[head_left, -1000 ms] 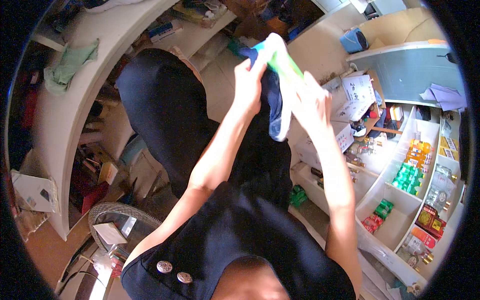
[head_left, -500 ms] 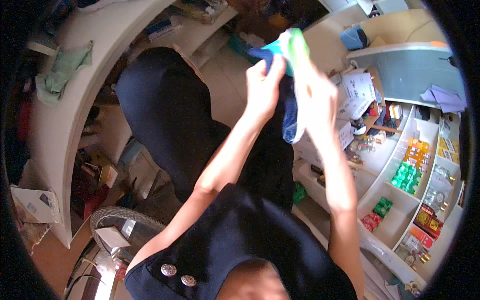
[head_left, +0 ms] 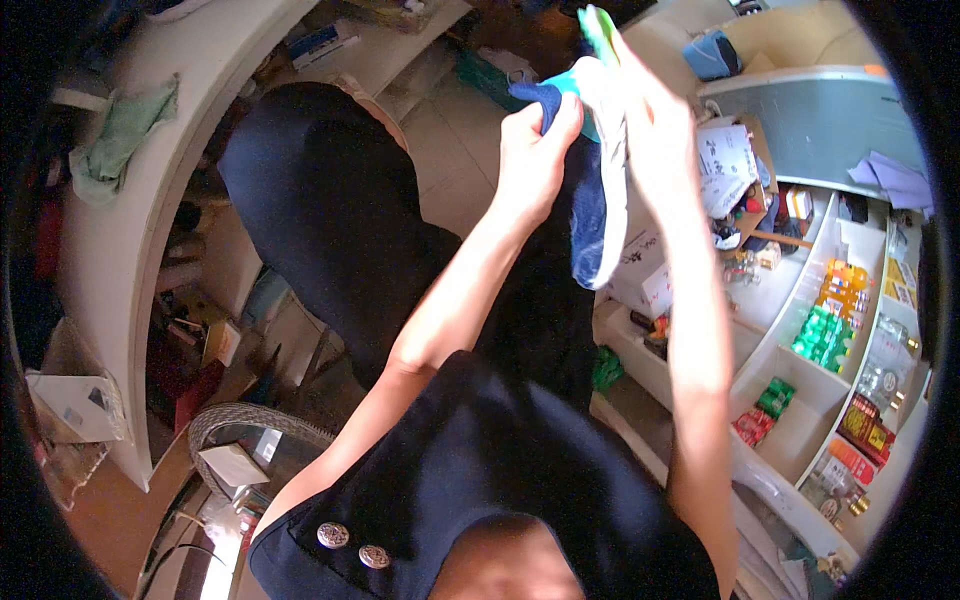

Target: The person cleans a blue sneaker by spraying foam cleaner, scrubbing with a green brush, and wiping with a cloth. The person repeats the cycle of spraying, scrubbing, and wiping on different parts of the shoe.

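Observation:
Held out in front of me is a navy shoe (head_left: pixel 588 222) with a white sole edge, a turquoise patch and a bright green far end. Its rounded navy end points back toward my body. My left hand (head_left: pixel 537 150) pinches a navy flap at the shoe's left side, thumb on top. On the other side, my right hand (head_left: pixel 655 125) is closed on the white and green part near the far end. The right fingers partly cover that end and are slightly smeared by motion.
A white cabinet with compartments at right holds orange bottles (head_left: pixel 843 288), green bottles (head_left: pixel 822 338) and red cans (head_left: pixel 755 427). At left a white counter (head_left: pixel 215 85) bears a green cloth (head_left: pixel 125 140). My black-clothed leg (head_left: pixel 320 190) extends ahead; a wicker-edged glass table (head_left: pixel 225 425) stands lower left.
My right hand has moved a little up and to the right, along the shoe's far end. The shoe has turned, showing more of its white sole edge. My left hand keeps its pinch.

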`<act>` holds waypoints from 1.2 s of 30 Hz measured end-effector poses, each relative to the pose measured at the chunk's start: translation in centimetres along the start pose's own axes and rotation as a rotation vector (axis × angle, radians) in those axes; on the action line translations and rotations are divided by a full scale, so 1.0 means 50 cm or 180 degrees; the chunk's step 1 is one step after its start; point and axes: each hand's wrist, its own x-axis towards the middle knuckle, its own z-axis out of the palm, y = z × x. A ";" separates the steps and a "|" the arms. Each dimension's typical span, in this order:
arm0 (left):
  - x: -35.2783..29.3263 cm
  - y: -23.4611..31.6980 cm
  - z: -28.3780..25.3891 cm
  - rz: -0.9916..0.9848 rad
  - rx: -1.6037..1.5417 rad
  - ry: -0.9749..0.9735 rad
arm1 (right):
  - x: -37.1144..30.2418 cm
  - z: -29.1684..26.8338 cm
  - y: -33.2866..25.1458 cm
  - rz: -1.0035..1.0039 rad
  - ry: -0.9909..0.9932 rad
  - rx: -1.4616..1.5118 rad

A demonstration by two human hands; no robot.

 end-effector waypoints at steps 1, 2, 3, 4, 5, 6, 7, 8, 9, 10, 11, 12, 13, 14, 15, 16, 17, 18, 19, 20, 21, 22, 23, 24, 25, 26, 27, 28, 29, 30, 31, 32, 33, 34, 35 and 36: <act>-0.003 -0.001 -0.012 -0.0222 0.0054 -0.0102 | 0.026 -0.015 0.033 0.0039 -0.0100 0.0186; -0.006 0.012 -0.011 -0.0120 -0.0086 -0.0023 | 0.052 -0.026 0.068 0.0079 -0.0213 0.0384; 0.003 0.028 -0.009 0.0031 -0.0246 0.0068 | 0.053 -0.035 0.077 0.0339 0.0009 0.0398; 0.011 0.027 -0.022 -0.0021 -0.0241 0.0022 | 0.044 -0.046 0.083 0.0623 0.0240 0.0433; 0.017 0.026 -0.022 -0.0154 -0.0127 0.0266 | 0.016 -0.050 0.076 0.0490 0.0385 0.0450; 0.013 0.032 -0.016 -0.0327 -0.0005 0.0500 | -0.017 -0.050 0.064 0.0371 0.0511 0.0460; 0.017 0.034 -0.005 -0.0493 0.0112 0.0673 | -0.052 -0.039 0.055 -0.0328 0.0568 0.0102; 0.020 0.036 -0.003 -0.0579 -0.0121 0.0605 | -0.082 -0.031 0.018 -0.0207 0.0105 -0.0716; 0.015 0.030 0.001 -0.0268 0.0231 0.0571 | -0.115 -0.024 -0.016 -0.0205 -0.0360 -0.1543; 0.008 0.025 0.003 0.0032 0.0585 0.0527 | -0.106 -0.020 -0.022 -0.0130 -0.0329 -0.1746; 0.001 0.021 0.004 0.0334 0.0938 0.0479 | -0.080 -0.015 -0.021 -0.0057 -0.0300 -0.1946; -0.005 0.019 0.000 0.0245 0.0747 0.0538 | -0.038 -0.008 -0.004 -0.0225 -0.0060 -0.1676; -0.001 0.020 -0.008 0.0175 0.0575 0.0602 | -0.021 0.006 -0.001 -0.0347 -0.0072 -0.1837; 0.003 0.022 -0.016 0.0105 0.0403 0.0670 | -0.056 0.018 -0.026 -0.0206 -0.0223 -0.1931; 0.018 0.025 -0.020 0.0124 0.0227 0.0737 | -0.094 0.029 -0.055 -0.0137 -0.0324 -0.2010; 0.021 0.026 -0.013 0.0369 0.0031 0.0788 | -0.122 0.036 -0.064 0.0021 -0.0407 -0.1876; 0.021 0.019 -0.011 0.0303 0.0582 0.0823 | -0.088 0.031 -0.057 -0.0062 -0.0263 -0.1860; 0.015 0.010 -0.002 0.0443 0.0854 0.0696 | -0.047 0.022 -0.048 -0.0081 -0.0194 -0.1843; 0.004 0.000 0.009 0.0502 0.1079 0.0486 | -0.025 0.014 -0.039 -0.0006 -0.0119 -0.1904; 0.010 0.001 -0.007 0.0423 0.0867 0.0672 | -0.024 0.040 -0.006 0.0122 -0.0260 -0.1981; 0.007 0.029 -0.013 0.0116 0.0468 0.0808 | -0.065 0.037 -0.030 0.0012 -0.0460 -0.2105; 0.013 0.027 -0.010 0.0267 0.0393 0.0865 | -0.102 0.046 -0.055 0.0073 -0.0394 -0.2013; 0.021 0.028 -0.005 0.0421 0.0310 0.0943 | -0.118 0.056 -0.066 0.0119 -0.0347 -0.1919; 0.010 0.028 -0.015 0.0587 0.0919 0.0723 | -0.085 0.051 -0.058 0.0030 -0.0256 -0.1806; 0.011 -0.002 0.004 0.0919 0.0982 0.0477 | -0.046 0.023 -0.066 0.0102 -0.0168 -0.1977; 0.003 0.005 -0.007 0.0617 0.0953 0.0536 | -0.038 0.027 -0.055 0.0224 -0.0369 -0.1776; 0.004 0.021 -0.014 0.0348 0.0851 0.0579 | -0.033 0.027 -0.053 0.0313 -0.0533 -0.1641; 0.017 0.019 -0.025 0.0733 0.0602 0.0568 | -0.069 0.036 -0.069 0.0074 -0.0632 -0.1718; 0.022 0.015 -0.024 0.0676 0.0369 0.0707 | -0.105 0.045 -0.099 0.0233 -0.0534 -0.1565; 0.022 0.022 -0.019 0.0774 0.0551 0.0607 | -0.085 0.044 -0.088 0.0041 -0.0410 -0.1616; 0.007 0.023 -0.023 0.0855 0.0812 0.0543 | -0.069 0.046 -0.067 -0.0137 -0.0315 -0.1587; 0.003 0.000 -0.007 0.1079 0.0734 0.0153 | -0.034 0.016 -0.057 -0.0140 -0.0277 -0.1687; -0.006 -0.001 -0.008 0.1001 0.0882 -0.0062 | 0.009 -0.008 -0.087 0.0784 -0.0807 -0.1382; -0.002 0.009 -0.012 0.1110 0.1004 0.0011 | 0.026 -0.007 -0.066 0.0189 -0.0510 -0.0687; 0.000 0.020 -0.016 0.1220 0.1120 0.0080 | 0.026 -0.009 -0.037 -0.0411 -0.0210 -0.0002; 0.004 0.038 -0.019 0.1353 0.1160 0.0051 | 0.020 0.000 -0.002 -0.0490 0.0411 0.0096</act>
